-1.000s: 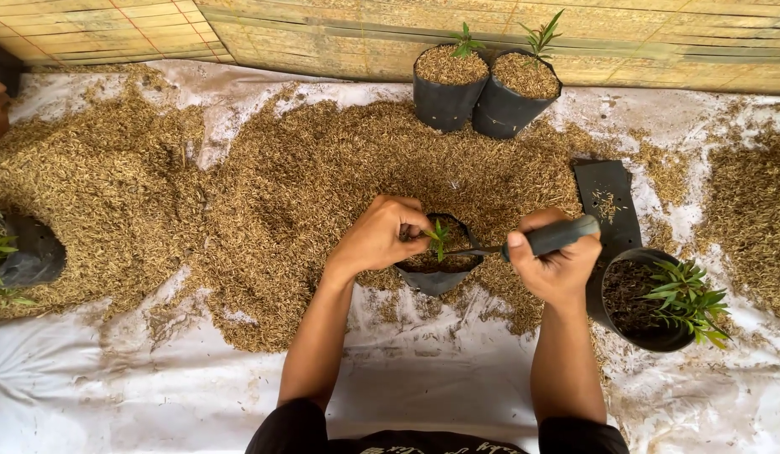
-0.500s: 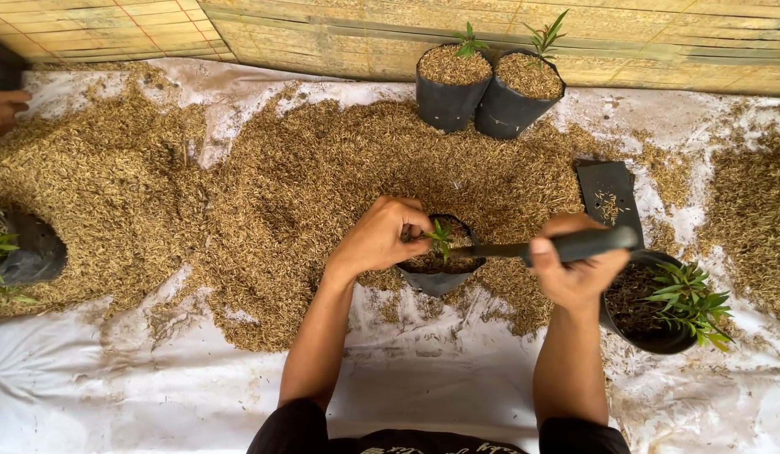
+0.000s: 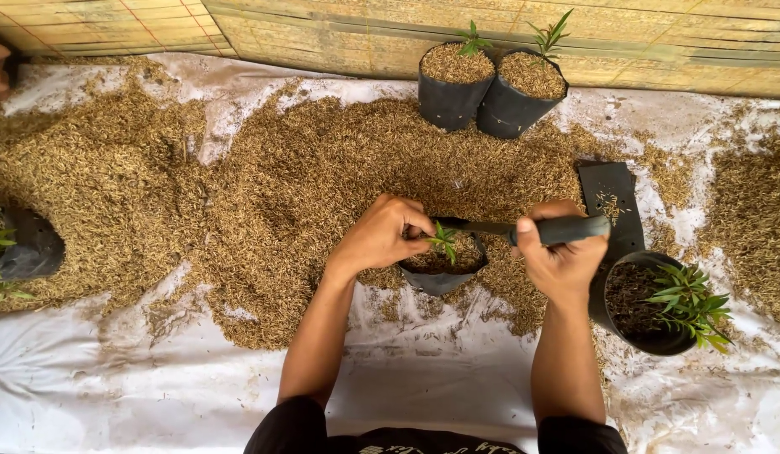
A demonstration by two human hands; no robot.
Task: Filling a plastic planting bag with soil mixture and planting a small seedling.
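My left hand (image 3: pixel 382 235) pinches a small green seedling (image 3: pixel 445 241) upright inside a low black grow bag (image 3: pixel 440 277) partly filled with husk. My right hand (image 3: pixel 558 256) grips the dark handle of a trowel (image 3: pixel 566 229). Its blade lies level and reaches left over the bag's rim toward the seedling. The bag sits at the near edge of a wide heap of brown rice husk (image 3: pixel 264 176).
Two filled black bags with seedlings (image 3: pixel 449 84) (image 3: pixel 516 97) stand at the back by a bamboo wall. A black pot of seedlings in dark soil (image 3: pixel 655 303) sits by my right wrist. A flat empty bag (image 3: pixel 613 197) lies behind it. Another bag (image 3: pixel 24 248) is at far left. White sheet (image 3: pixel 113 395) covers the ground.
My right hand has turned the trowel from tilted to level and moved slightly right. My left hand keeps hold of the seedling in the bag.
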